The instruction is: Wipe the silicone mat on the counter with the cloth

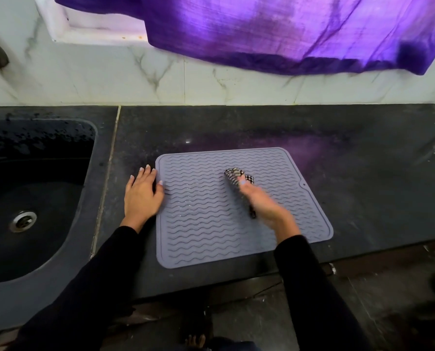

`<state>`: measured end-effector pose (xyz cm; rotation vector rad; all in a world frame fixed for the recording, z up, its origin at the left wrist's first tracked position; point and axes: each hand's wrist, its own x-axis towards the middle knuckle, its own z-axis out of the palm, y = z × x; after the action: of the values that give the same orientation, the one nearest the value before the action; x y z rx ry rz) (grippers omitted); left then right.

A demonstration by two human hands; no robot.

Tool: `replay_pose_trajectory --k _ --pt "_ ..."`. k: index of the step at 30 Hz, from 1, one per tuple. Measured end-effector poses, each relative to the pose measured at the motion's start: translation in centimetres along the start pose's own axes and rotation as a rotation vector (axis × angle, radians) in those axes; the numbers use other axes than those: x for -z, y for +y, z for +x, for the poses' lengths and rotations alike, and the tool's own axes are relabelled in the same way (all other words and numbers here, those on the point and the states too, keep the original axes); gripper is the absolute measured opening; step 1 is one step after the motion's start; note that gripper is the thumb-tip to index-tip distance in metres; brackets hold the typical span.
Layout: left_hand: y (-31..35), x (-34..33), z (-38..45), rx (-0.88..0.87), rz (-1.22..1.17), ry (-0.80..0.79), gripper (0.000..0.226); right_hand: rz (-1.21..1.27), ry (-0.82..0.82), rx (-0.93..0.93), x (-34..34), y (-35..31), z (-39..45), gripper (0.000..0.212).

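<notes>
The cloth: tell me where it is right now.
In the head view, the cloth is gripped by the right hand on the silicone mat, right of centre.

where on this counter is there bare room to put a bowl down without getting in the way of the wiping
Bare counter lies right of the silicone mat, out to the frame edge, and in a band between the mat's far edge and the marble wall. Crowded: the mat itself, with the right hand holding the cloth, and the strip toward the sink, where the left hand rests.
</notes>
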<state>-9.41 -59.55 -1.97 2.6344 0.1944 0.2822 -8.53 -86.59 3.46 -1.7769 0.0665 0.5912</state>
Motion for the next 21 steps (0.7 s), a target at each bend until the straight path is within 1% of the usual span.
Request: replay_pose_trajectory --k 1,2,3,5,6,8,9,10,11,13,17,21 --pt "-0.1 0.2 -0.1 0.003 -0.036 -0.005 0.048 0.364 0.011 -0.028 1.2 -0.5 -0.6 0.049" --pt "-0.1 0.4 -0.2 0.005 -0.060 -0.014 0.048 0.535 0.073 -0.028 2.0 -0.8 -1.0 0.046" --pt "-0.1 0.6 -0.2 0.006 -0.071 -0.027 0.051 0.530 0.148 -0.007 2.5 -1.2 -1.0 0.045" --pt "0.0 0.8 -0.5 0.001 -0.056 -0.053 0.054 0.134 0.296 0.057 1.6 -2.0 -1.0 0.046" --pt "-0.1 0.7 -0.8 -0.006 -0.029 -0.064 0.051 -0.090 0.311 0.071 0.3 -2.3 -1.3 0.050" --pt "-0.1 0.3 -1.7 -0.028 0.039 -0.066 0.048 -0.525 0.212 0.056 -3.1 -1.8 -1.6 0.062" --pt "-0.2 0.2 -2.1 -0.038 0.065 -0.063 0.049 -0.718 0.192 0.044 -4.6 -0.8 -1.6 0.067" --pt "-0.2 0.1 -2.4 -0.044 0.083 -0.061 0.050 -0.884 0.208 0.047 -6.0 0.2 -1.7 0.071" --pt "-0.3 0.0 -2.6 -0.047 0.095 -0.062 0.052 -0.997 0.243 0.067 -6.9 1.3 -1.6 0.073" --pt "-0.4 0.0 -2.7 -0.051 0.112 -0.060 0.061 -1.073 0.296 0.091 -7.5 2.3 -1.4 0.075" --pt "-0.2 0.0 -2.7 -0.060 0.127 -0.047 0.064 -1.138 0.228 0.032 -7.3 1.8 -0.9 0.076" --pt "-0.2 -0.1 -2.7 -0.052 0.142 -0.046 0.064 -1.124 0.129 -0.003 -6.8 1.3 -0.5 0.076"
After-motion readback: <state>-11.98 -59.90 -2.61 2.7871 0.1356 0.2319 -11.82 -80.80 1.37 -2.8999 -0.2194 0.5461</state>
